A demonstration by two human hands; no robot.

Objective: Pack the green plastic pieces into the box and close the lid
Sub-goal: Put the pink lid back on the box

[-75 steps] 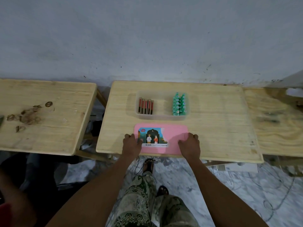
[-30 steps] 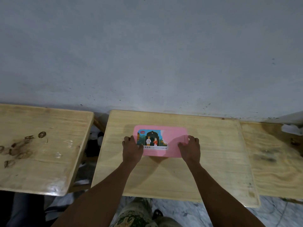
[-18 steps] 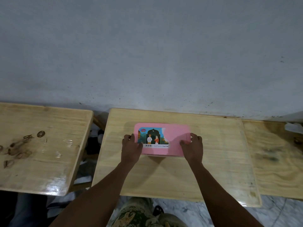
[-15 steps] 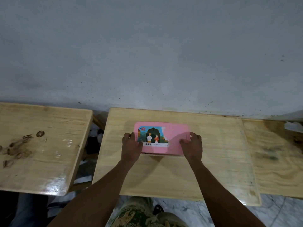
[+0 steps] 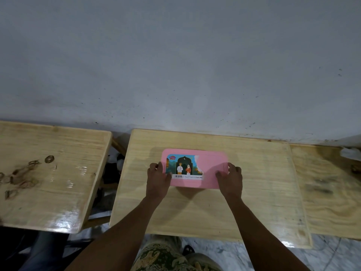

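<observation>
The lid [image 5: 210, 171] is gripped at its 9 o'clock end by the left hand [image 5: 158, 178] and at 3 o'clock by the right hand [image 5: 230, 178], mid-worktop [image 5: 195, 212]. Box and pieces are hidden beneath. If pressed unevenly, a corner could be left unlatched, or the box shoved toward 12 o'clock.
</observation>
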